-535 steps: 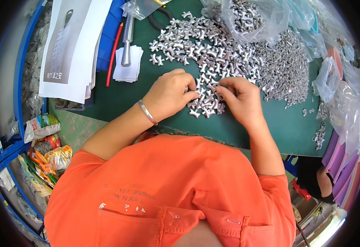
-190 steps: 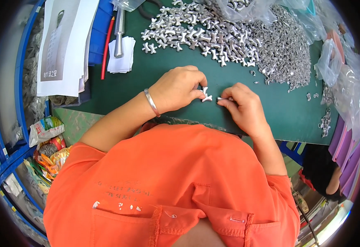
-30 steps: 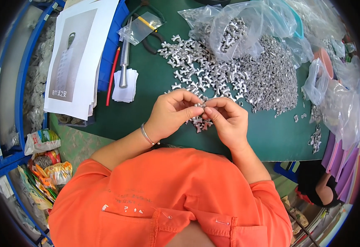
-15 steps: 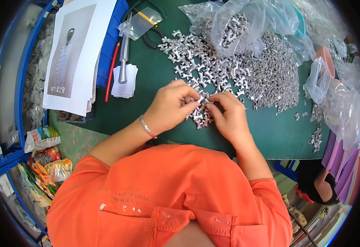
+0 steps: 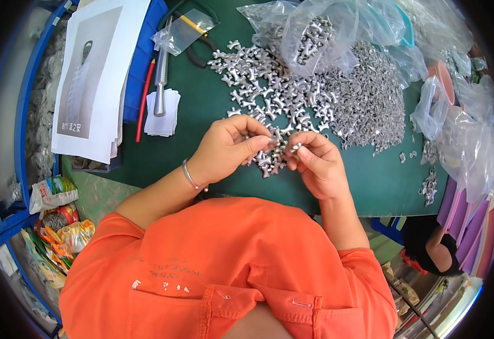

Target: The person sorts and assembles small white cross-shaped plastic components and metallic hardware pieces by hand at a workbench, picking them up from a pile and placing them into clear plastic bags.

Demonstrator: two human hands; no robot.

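Over the near end of a heap of silver bone-shaped metal pieces (image 5: 281,101), both my hands are raised close together. My right hand (image 5: 319,161) is closed, with a small silver metal piece (image 5: 296,147) pinched between thumb and fingers. My left hand (image 5: 230,147), with a bracelet (image 5: 189,174) on its wrist, has thumb and forefinger pressed together; what lies at their tips is too small to make out against the pieces behind. A short gap separates the two hands.
Right of the heap lies a pile of tiny metal rings (image 5: 371,101), with clear plastic bags (image 5: 320,34) behind. On the left are a red pencil (image 5: 145,100), a metal rod tool (image 5: 160,85), white paper slips (image 5: 165,121) and a printed sheet (image 5: 97,73) by a blue bin (image 5: 145,56).
My hands, together at the fingertips before, have come apart. The right hand has turned, bringing the small metal piece into view. The whole view has shifted slightly.
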